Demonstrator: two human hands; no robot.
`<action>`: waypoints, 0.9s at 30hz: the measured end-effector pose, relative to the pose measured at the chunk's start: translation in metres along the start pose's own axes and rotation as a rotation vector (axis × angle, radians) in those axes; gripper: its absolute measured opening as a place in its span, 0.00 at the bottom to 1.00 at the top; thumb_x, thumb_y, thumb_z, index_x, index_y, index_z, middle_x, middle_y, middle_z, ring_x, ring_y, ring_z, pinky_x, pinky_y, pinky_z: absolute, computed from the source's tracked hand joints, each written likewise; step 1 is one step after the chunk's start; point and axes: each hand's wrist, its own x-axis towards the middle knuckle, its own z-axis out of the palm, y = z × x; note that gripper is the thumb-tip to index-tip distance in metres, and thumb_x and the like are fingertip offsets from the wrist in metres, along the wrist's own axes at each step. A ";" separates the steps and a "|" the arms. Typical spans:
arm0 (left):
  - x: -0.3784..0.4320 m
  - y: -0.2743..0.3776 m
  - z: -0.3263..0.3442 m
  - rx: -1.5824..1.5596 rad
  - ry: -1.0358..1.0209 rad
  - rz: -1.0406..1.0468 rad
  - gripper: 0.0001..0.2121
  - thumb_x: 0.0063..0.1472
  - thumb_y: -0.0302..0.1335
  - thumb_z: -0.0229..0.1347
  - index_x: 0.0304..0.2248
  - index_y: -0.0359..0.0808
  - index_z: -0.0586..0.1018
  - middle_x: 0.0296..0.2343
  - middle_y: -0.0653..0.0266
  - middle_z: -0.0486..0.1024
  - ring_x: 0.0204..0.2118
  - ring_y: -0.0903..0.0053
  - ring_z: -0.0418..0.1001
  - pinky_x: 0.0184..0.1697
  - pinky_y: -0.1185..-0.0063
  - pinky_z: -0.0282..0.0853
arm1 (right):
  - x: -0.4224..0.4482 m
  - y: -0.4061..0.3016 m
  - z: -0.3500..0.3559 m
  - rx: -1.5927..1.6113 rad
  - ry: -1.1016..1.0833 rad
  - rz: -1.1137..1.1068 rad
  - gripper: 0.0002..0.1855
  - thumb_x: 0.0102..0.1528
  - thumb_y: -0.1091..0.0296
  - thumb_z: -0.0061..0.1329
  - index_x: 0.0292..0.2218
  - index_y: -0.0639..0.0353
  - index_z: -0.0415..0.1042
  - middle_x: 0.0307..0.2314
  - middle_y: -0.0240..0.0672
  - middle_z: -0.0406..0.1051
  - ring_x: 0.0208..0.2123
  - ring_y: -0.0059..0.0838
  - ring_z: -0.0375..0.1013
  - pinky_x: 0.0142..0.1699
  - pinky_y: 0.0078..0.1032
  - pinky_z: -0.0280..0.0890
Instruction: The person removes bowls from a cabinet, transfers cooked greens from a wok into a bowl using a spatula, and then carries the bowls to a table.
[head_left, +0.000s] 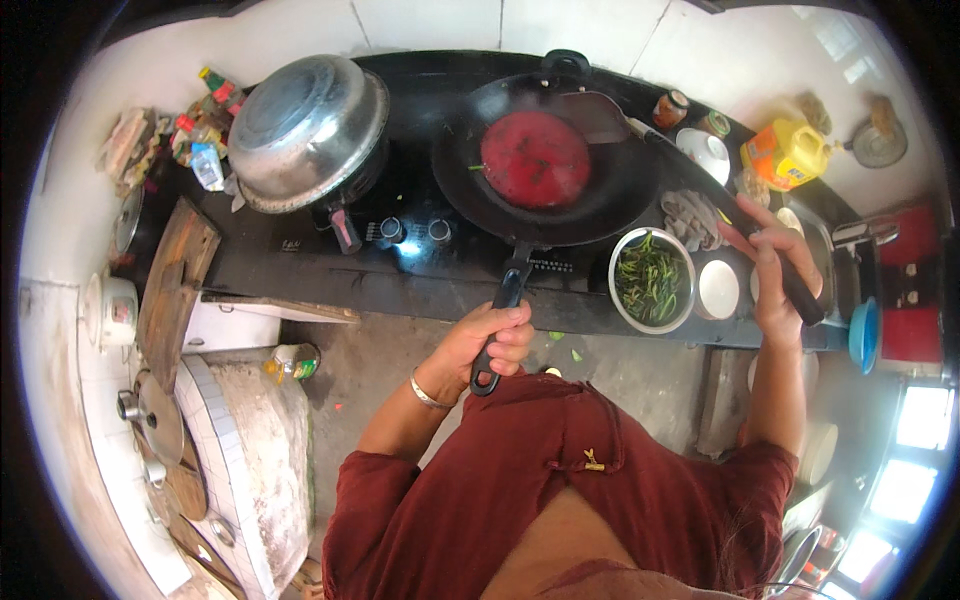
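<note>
A dark wok (622, 202) sits on the black stove, with a pool of red liquid (535, 160) in its bottom. Around its long black handle (512, 285) the fingers of my left hand (491, 341) are closed. My right hand (780, 262) grips the dark handle of a long spatula (600, 116), whose blade rests inside the wok at the right of the red liquid. Just right of the wok stands a metal bowl of leafy greens (652, 281), beside a small white bowl (718, 289).
A large metal basin (300, 135) lies upturned over a pan at the left of the stove. Behind my right hand are a grey cloth (690, 219), another white bowl (703, 154), jars (670, 109) and a yellow oil jug (786, 154). A wooden board (176, 277) leans at the left.
</note>
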 end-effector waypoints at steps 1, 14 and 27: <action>-0.005 -0.013 0.006 -0.014 -0.017 0.011 0.09 0.60 0.31 0.48 0.23 0.42 0.63 0.16 0.78 0.57 0.15 0.92 0.54 0.14 0.90 0.53 | -0.006 -0.004 -0.007 0.020 -0.007 -0.025 0.06 0.55 0.78 0.36 0.33 0.72 0.62 0.42 0.61 0.62 0.41 0.44 0.68 0.45 0.37 0.68; -0.065 -0.403 0.094 -0.140 -0.034 0.542 0.09 0.61 0.31 0.45 0.25 0.42 0.61 0.15 0.78 0.55 0.12 0.93 0.51 0.12 0.90 0.51 | -0.174 -0.083 -0.142 0.291 -0.343 -0.265 0.05 0.56 0.76 0.34 0.32 0.67 0.62 0.41 0.64 0.61 0.44 0.54 0.65 0.42 0.44 0.69; -0.172 -0.911 0.121 -0.268 -0.226 1.175 0.09 0.62 0.30 0.43 0.24 0.42 0.62 0.15 0.77 0.58 0.14 0.92 0.55 0.14 0.89 0.56 | -0.467 -0.281 -0.124 0.520 -0.882 -0.456 0.10 0.58 0.67 0.34 0.34 0.68 0.60 0.44 0.66 0.58 0.44 0.50 0.66 0.45 0.38 0.68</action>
